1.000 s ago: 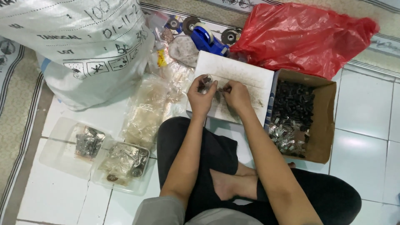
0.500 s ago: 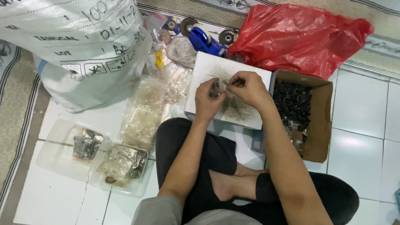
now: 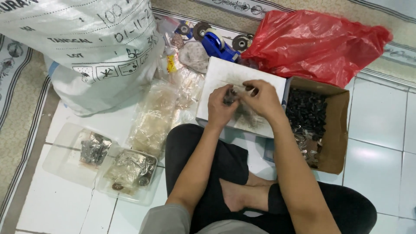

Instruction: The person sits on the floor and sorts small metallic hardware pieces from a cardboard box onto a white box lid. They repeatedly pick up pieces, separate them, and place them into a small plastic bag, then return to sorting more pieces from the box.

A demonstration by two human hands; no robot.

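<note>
Metal parts, seemingly small clips, sit pinched between the left hand and right hand. Both hands grip them above a white board, cardboard box nearer the right.

- The left hand and right hand are bare, with no gloves, rings or watch.
- Both forearms are uncovered.
- Black trousers cover the legs.
- A grey shirt hem shows.
- One foot is bare.

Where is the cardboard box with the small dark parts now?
In the head view, the cardboard box sits on the floor to the person's right, beside the white board and just below the red plastic bag.
</note>
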